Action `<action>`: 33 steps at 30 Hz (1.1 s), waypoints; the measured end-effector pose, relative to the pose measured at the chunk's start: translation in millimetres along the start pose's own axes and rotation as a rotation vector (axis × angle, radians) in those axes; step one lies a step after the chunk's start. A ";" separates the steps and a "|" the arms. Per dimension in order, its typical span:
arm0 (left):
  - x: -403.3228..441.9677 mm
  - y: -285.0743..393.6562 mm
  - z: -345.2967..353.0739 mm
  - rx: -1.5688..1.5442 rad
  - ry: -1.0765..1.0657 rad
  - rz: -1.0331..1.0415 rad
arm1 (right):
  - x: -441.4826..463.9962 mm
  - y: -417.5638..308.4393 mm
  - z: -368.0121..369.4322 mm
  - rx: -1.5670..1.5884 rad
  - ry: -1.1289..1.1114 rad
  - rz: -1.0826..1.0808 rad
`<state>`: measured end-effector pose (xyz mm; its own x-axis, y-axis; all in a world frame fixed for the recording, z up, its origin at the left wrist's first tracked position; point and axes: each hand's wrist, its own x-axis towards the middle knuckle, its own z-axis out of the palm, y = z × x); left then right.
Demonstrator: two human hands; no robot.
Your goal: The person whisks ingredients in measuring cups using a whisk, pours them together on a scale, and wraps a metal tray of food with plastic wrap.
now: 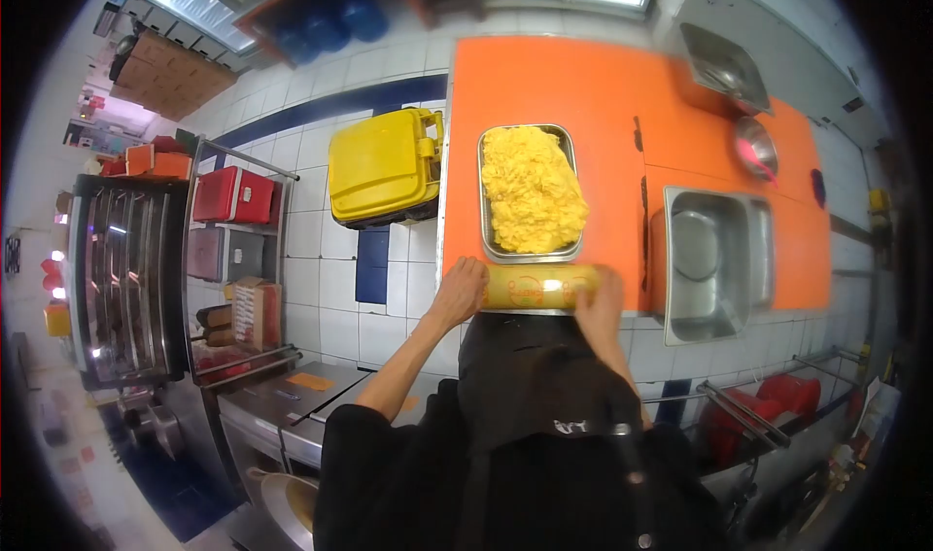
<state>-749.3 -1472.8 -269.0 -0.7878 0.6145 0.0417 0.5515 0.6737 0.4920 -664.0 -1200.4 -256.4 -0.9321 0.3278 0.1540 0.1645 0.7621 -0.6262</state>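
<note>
A yellowish roll of plastic wrap (528, 286) with red lettering lies crosswise near the front edge of the orange table. My left hand (465, 290) grips its left end, fingers closed. At the other end, my right hand (600, 303) is wrapped round the roll; motion blurs its fingers a little. Just beyond the roll is a metal tray (531, 257), heaped above its rim with a lumpy yellow food mass (534, 191). I cannot tell whether any film is drawn off the roll.
On the orange table (554, 80) to the right stand a deep steel pan (664, 298), a small bowl (755, 148) with a pink utensil, and another metal pan (724, 65). A yellow lidded bin (381, 167) adjoins the table's left edge. Farther left is a rack with boxes (234, 196).
</note>
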 end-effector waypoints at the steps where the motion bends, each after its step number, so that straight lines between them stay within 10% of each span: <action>1: -2.6 4.3 -1.4 -0.009 0.002 0.004 | 0.4 -12.4 -0.3 0.089 -0.115 -0.022; 10: -18.6 2.6 19.6 -0.269 0.208 -0.047 | 15.8 -54.9 52.8 -0.026 -0.489 -0.711; 26: 12.0 19.5 30.9 -0.584 0.197 -0.314 | 10.5 -49.7 46.0 0.475 -0.586 0.093; 33: 10.8 17.2 54.5 -0.576 0.106 -0.394 | -18.1 -27.7 50.9 -0.231 -0.707 -0.039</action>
<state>-733.4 -1432.2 -307.5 -0.9378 0.3059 -0.1642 0.0093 0.4950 0.8688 -668.1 -1255.9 -280.8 -0.9109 -0.0801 -0.4047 0.1179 0.8895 -0.4415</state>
